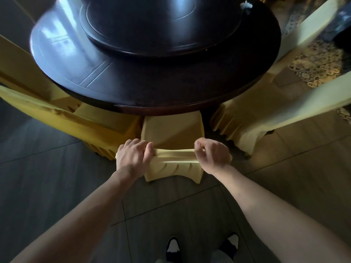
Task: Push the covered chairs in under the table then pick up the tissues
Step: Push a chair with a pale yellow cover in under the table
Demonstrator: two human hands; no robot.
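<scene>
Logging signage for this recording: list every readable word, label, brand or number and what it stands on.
None can be read.
The table, the chair cover gripped by the left hand and right hand, the tissues and the shoes show no lettering.

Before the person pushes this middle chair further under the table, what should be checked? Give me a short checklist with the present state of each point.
1. Left hand grips the top of the yellow fabric-covered middle chair: ok.
2. Right hand grips the same top edge: ok.
3. Chair seat front already under the round dark wooden table: ok.
4. Side gaps to the darker yellow chair and the pale covered chair: narrow, cannot tell.
5. Chair legs free under the cover: cannot tell.
6. White crumpled tissues waiting on the table's far side: ok.
</scene>
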